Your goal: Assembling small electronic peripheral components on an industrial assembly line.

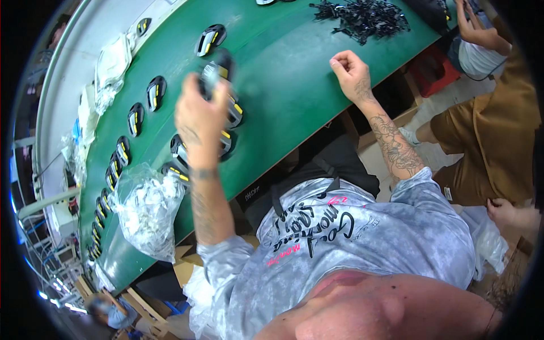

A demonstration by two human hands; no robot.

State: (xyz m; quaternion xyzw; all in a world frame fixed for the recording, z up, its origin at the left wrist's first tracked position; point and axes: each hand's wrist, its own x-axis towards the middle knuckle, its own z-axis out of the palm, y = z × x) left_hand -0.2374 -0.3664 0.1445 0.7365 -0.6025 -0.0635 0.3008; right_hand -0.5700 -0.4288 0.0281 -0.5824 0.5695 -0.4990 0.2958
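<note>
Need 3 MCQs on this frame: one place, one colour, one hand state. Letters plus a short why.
1. Where is the clear plastic bag?
A. near edge of the green table
B. on the floor
C. hung on a wall

2. Accent colour on the black parts in the row?
A. red
B. yellow
C. blue

3. The right hand is:
A. holding a bag
B. flat, palm up
C. loosely closed, resting on the table

Key: 1 A, it lies at the table's near edge. 2 B, yellow stripes show. 3 C, fingers curled, nothing visibly held; the left hand grips a part.
</note>
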